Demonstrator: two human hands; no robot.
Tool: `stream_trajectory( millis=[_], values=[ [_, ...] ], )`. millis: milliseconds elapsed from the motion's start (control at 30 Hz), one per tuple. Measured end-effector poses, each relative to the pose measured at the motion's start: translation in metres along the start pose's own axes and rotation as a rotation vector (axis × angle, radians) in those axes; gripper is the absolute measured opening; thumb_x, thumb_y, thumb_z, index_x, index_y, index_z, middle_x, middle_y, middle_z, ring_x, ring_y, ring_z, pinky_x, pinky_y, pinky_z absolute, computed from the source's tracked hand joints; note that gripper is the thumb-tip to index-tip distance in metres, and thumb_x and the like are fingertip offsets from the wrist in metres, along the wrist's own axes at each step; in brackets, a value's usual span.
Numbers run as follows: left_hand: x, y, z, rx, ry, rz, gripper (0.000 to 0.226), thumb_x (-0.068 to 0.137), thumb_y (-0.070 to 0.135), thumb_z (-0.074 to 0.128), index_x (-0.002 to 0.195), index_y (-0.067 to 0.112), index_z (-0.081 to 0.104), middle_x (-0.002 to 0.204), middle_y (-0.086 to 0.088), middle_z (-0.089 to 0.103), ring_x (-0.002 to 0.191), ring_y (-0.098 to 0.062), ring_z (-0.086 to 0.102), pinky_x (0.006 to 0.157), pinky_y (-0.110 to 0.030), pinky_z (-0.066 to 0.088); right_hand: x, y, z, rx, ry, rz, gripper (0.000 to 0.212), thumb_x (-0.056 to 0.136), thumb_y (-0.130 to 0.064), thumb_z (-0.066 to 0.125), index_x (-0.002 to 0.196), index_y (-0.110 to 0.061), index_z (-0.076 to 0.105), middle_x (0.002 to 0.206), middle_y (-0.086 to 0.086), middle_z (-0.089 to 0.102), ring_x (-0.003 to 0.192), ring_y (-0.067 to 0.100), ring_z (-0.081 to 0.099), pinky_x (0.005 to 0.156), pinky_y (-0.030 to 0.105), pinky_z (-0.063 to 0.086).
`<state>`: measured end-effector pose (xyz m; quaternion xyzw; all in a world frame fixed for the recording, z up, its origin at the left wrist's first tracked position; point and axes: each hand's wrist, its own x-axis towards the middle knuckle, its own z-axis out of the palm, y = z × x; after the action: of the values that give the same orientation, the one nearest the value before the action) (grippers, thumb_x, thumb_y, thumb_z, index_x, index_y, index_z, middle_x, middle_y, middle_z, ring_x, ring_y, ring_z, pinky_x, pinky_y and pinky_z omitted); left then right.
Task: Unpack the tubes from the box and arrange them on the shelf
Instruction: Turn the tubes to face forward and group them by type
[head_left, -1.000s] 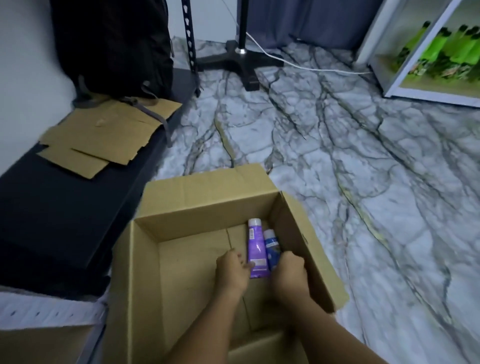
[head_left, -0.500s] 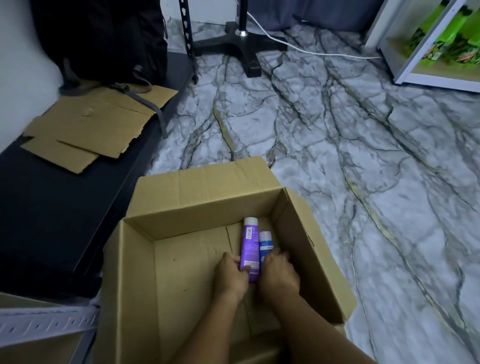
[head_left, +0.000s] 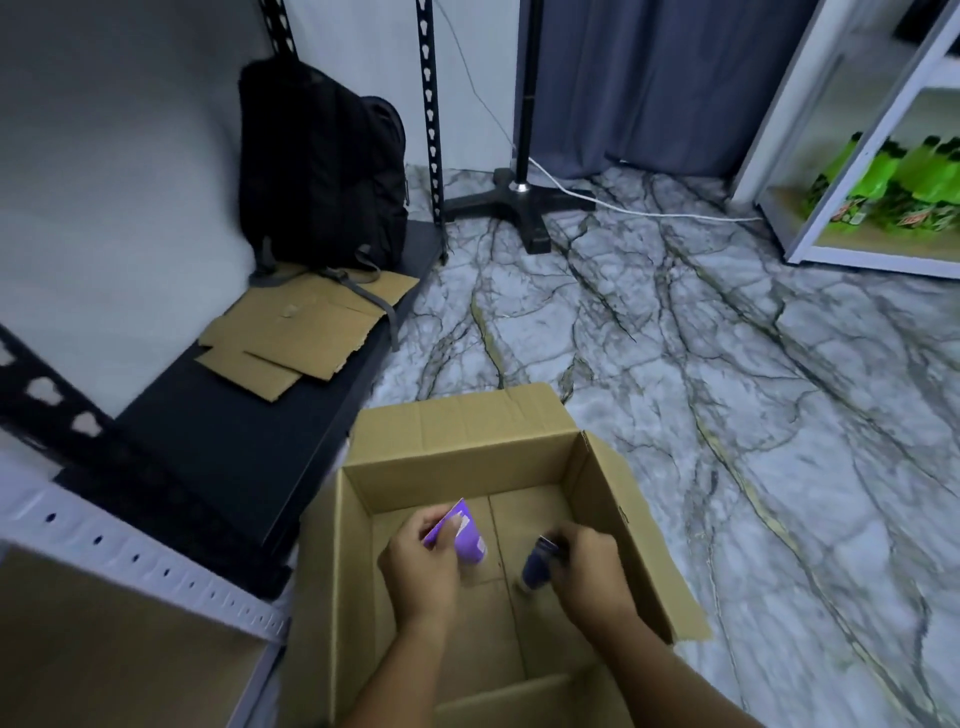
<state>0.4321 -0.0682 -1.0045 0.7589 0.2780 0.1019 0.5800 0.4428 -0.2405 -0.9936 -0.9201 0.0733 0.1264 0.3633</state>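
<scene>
1. From my remote seat I take the cardboard box (head_left: 467, 519) as the landmark; it stands open on the marble-patterned floor (head_left: 727, 364), flaps out.
2. Left of the box runs the dark low shelf (head_left: 218, 447) of a slotted metal rack. It carries a black backpack (head_left: 322, 176) and flattened cardboard sheets (head_left: 306, 332), and I see no tubes on it.
3. Far right of the box stands a white shelving unit (head_left: 857, 208) with green bottles (head_left: 893, 182). Beyond the box are a black stand base (head_left: 519, 202), a white cable (head_left: 649, 210) and a grey curtain (head_left: 649, 78).
4. Inside the box, the left hand (head_left: 421, 564) is curled round the purple tube (head_left: 465, 535), lifted off the box bottom and tilted.
5. The right hand (head_left: 587, 566) is clamped on the dark blue tube (head_left: 537, 569), also inside the box and just right of the purple one; motion blur hides its details.
6. Progress, as I judge it: the rest of the box bottom that I can see shows bare cardboard, so these look like the last two tubes. Left to do: carry both out and set them on the shelf. I cannot tell which shelf level is meant, since the upper levels are out of view.
</scene>
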Motion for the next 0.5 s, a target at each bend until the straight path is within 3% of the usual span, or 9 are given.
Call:
stream_trajectory(
  millis=[100,200,300,500],
  values=[
    [-0.011,0.023,-0.030,-0.066,-0.025,0.028,0.013,0.079,0.014,0.079,0.077,0.025,0.073,0.075,0.012,0.074,0.076,-0.011,0.070,0.067,-0.026,0.053,-0.020,-0.017,-0.020,0.188,0.003,-0.115,0.023,0.078,-0.014,0.077,0.060,-0.018,0.064,0.057,-0.001,0.065,0.055,0.000,0.060,0.056,0.016,0.047],
    [-0.022,0.050,-0.063,-0.083,-0.043,0.074,0.011,0.076,0.013,0.083,0.076,0.020,0.075,0.075,0.005,0.075,0.076,-0.016,0.072,0.064,-0.024,0.054,-0.032,-0.036,-0.038,0.273,0.038,-0.198,0.023,0.070,-0.025,0.086,0.065,-0.014,0.067,0.063,0.003,0.067,0.055,0.001,0.054,0.056,0.022,0.044],
    [-0.035,0.082,-0.096,-0.057,-0.054,0.165,0.010,0.074,0.016,0.084,0.075,0.023,0.076,0.075,0.008,0.076,0.075,-0.014,0.072,0.068,-0.031,0.056,-0.047,-0.067,-0.057,0.298,0.010,-0.305,0.018,0.069,-0.024,0.087,0.066,-0.016,0.072,0.063,-0.003,0.070,0.056,-0.001,0.057,0.055,0.020,0.044],
    [-0.066,0.143,-0.164,-0.058,-0.014,0.310,0.009,0.074,0.018,0.085,0.076,0.023,0.077,0.074,0.006,0.076,0.075,-0.015,0.073,0.072,-0.038,0.059,-0.090,-0.140,-0.093,0.372,0.008,-0.492,0.012,0.072,-0.016,0.086,0.071,-0.011,0.075,0.065,0.001,0.072,0.055,-0.001,0.059,0.053,0.014,0.045]
  ],
)
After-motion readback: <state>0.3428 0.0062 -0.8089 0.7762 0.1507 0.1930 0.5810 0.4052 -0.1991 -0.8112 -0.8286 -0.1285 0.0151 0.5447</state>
